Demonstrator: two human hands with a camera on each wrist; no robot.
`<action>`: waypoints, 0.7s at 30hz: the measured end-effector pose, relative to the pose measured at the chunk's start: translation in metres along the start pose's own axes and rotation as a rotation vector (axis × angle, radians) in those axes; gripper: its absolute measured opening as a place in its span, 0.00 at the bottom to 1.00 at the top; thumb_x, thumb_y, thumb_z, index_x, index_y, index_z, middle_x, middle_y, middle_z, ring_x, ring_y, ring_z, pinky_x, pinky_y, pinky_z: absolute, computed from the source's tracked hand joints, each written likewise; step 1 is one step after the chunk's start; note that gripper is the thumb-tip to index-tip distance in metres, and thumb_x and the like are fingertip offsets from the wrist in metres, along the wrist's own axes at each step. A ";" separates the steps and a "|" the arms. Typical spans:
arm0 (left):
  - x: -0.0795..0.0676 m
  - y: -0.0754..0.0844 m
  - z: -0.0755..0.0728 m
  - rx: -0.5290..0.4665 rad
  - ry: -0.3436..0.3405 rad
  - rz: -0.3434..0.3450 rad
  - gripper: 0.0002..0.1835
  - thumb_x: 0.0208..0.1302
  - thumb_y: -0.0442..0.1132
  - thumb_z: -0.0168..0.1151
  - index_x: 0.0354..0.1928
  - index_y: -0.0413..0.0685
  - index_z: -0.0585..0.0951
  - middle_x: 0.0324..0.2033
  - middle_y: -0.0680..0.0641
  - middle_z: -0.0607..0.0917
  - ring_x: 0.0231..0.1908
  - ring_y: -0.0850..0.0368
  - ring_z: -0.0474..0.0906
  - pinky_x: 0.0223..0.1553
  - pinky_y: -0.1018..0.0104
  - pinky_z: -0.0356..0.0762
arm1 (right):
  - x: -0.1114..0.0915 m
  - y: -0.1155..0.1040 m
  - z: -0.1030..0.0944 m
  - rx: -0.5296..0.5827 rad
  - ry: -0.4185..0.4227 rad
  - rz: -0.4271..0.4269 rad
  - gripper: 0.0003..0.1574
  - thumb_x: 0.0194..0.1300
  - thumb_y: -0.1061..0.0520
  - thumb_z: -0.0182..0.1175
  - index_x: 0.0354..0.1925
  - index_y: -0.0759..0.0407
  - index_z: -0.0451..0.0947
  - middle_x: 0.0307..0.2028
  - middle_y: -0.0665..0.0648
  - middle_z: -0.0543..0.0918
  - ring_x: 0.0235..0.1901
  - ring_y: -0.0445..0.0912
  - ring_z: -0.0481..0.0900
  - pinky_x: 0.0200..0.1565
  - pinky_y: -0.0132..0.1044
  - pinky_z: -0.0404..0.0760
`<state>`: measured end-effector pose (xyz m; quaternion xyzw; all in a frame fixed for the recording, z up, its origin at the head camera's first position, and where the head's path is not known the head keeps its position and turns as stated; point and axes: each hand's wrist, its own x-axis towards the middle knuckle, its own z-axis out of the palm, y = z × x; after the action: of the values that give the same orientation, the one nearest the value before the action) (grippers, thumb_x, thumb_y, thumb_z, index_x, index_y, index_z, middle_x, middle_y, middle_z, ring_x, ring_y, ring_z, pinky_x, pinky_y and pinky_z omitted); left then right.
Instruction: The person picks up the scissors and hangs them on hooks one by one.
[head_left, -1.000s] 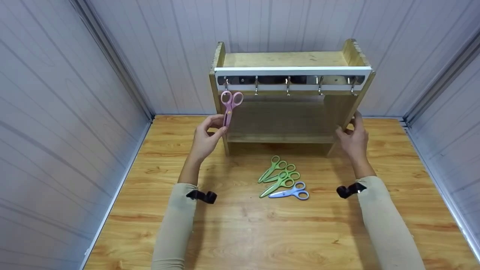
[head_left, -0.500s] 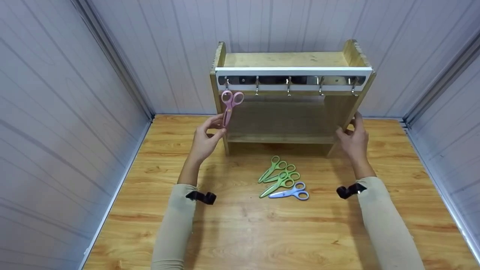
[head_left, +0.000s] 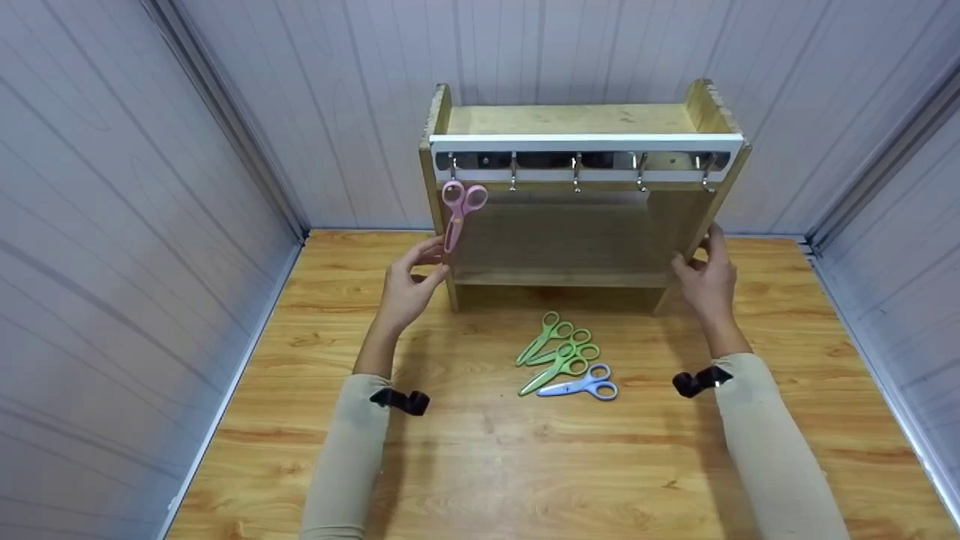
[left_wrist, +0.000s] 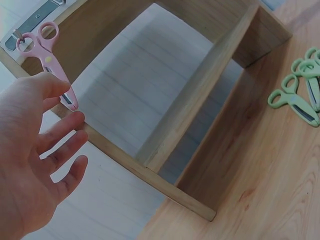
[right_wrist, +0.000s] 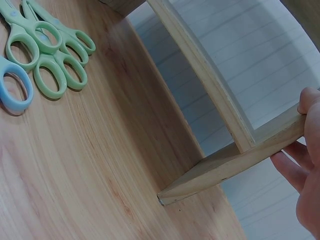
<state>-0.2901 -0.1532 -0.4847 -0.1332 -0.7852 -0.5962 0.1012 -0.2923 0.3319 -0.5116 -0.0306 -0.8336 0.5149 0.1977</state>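
Note:
Pink scissors (head_left: 456, 214) hang by one finger loop from the leftmost hook, blades down. Beside their blade tip is my left hand (head_left: 409, 289), thumb and fingers spread apart. In the left wrist view the thumb of the left hand (left_wrist: 30, 145) overlaps the pink scissors (left_wrist: 49, 60); whether it still touches them I cannot tell. My right hand (head_left: 706, 281) grips the right side panel of the wooden shelf (head_left: 562, 274), thumb in front and fingers behind. The right wrist view shows that hand (right_wrist: 307, 155) at the panel edge (right_wrist: 235, 162).
Several green scissors (head_left: 559, 371) lie overlapping on the wooden floor (head_left: 480, 457) before the shelf, with blue scissors (head_left: 577, 386) beside them. A white rail with a row of metal hooks (head_left: 577, 172) crosses the shelf front. Panelled walls (head_left: 360, 112) stand behind and at both sides.
My left thumb and fingers have parted from their pinch on the pink scissors, and the hand has shifted slightly down and left. The scissors stay on the hook; the right hand keeps its place.

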 end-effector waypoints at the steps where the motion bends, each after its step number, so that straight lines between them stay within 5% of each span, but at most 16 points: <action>1: -0.001 -0.001 0.000 0.006 0.001 -0.002 0.26 0.76 0.30 0.69 0.73 0.42 0.83 0.64 0.34 0.90 0.63 0.37 0.86 0.49 0.72 0.85 | 0.000 0.000 0.000 -0.001 -0.001 0.000 0.48 0.80 0.61 0.62 0.89 0.49 0.57 0.76 0.74 0.78 0.65 0.75 0.86 0.43 0.11 0.76; 12: -0.009 -0.011 -0.003 0.015 0.015 -0.005 0.25 0.76 0.31 0.70 0.73 0.44 0.84 0.66 0.37 0.90 0.63 0.36 0.86 0.52 0.66 0.84 | 0.000 0.001 0.001 -0.009 0.005 0.000 0.47 0.79 0.62 0.61 0.89 0.49 0.58 0.77 0.75 0.77 0.66 0.76 0.86 0.44 0.11 0.76; 21: -0.015 -0.019 0.001 0.083 -0.011 -0.075 0.27 0.76 0.34 0.69 0.74 0.48 0.82 0.69 0.39 0.89 0.68 0.37 0.83 0.67 0.35 0.75 | 0.002 0.003 0.003 0.003 0.020 0.005 0.47 0.77 0.61 0.61 0.88 0.50 0.60 0.74 0.74 0.80 0.64 0.76 0.87 0.42 0.12 0.77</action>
<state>-0.2822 -0.1584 -0.5071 -0.1028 -0.8144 -0.5655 0.0798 -0.2953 0.3312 -0.5147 -0.0378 -0.8307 0.5163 0.2049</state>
